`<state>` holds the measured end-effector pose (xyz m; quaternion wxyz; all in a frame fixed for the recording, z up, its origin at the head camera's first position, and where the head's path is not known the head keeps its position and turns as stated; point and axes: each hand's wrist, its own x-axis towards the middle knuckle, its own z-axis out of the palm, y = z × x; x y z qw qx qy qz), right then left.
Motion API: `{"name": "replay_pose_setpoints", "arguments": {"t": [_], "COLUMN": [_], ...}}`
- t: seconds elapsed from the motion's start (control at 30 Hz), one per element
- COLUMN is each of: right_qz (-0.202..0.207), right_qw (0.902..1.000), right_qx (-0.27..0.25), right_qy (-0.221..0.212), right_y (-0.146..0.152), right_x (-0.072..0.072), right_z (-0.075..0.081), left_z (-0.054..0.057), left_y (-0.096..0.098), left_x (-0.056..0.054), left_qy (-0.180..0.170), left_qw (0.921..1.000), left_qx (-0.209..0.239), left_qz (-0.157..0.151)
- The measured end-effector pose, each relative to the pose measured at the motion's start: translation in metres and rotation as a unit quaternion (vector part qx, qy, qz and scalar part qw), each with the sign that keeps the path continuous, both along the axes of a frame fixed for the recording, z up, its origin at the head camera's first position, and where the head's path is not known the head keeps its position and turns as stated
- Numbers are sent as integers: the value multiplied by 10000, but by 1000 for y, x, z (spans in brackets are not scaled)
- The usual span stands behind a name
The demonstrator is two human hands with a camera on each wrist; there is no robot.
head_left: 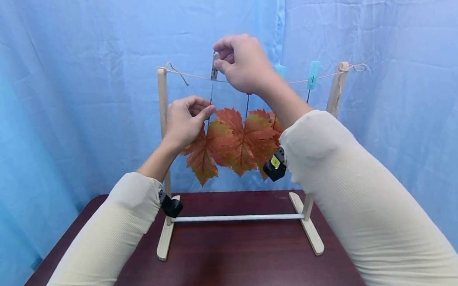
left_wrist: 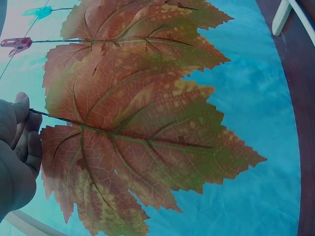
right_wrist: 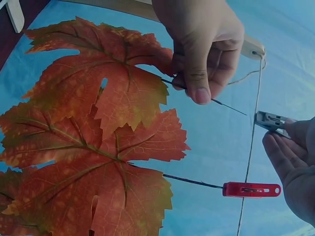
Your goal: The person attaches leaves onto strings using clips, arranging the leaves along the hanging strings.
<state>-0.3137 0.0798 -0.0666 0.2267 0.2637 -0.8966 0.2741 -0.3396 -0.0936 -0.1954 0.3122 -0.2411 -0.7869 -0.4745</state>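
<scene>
My left hand [head_left: 186, 121] pinches the dark stem of an orange-green maple leaf [head_left: 203, 155] between thumb and fingers. The leaf hangs below that hand, and its bare stem tip points up toward the string. Higher up, my right hand [head_left: 245, 63] pinches the upper end of a grey clothespin [right_wrist: 271, 121]. The clothespin's jaws are right at the string [right_wrist: 251, 152], and the stem tip ends just short of them in the right wrist view. Beside it, a red clothespin [right_wrist: 252, 190] clips a second leaf [right_wrist: 88, 142] to the string.
Blue clothespins [head_left: 313, 75] sit farther right on the string, one partly behind my right wrist. The string spans two wooden posts [head_left: 165, 133] with flat feet, joined low by a white rod [head_left: 237, 217]. The frame stands on a dark red table [head_left: 236, 265] before blue curtains.
</scene>
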Motion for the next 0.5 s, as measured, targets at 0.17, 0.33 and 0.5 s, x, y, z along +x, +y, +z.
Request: {"name": "replay_pose_setpoints", "arguments": {"t": [0.17, 0.33, 0.5], "right_qz": [56, 131, 110], "right_qw": [10000, 9998, 9998], "right_qx": [-39, -25, -17], "right_qy": [59, 134, 148], "right_y": [0, 0, 0], "right_x": [-1, -2, -4], "right_z": [-2, -3, -4], "left_z": [1, 1, -1], "left_y": [2, 3, 4], "left_x": [0, -1, -2], "left_qy": [46, 79, 12], "left_qw": [10000, 9999, 10000], "left_qx": [44, 54, 54], "left_qz": [10, 34, -3]}}
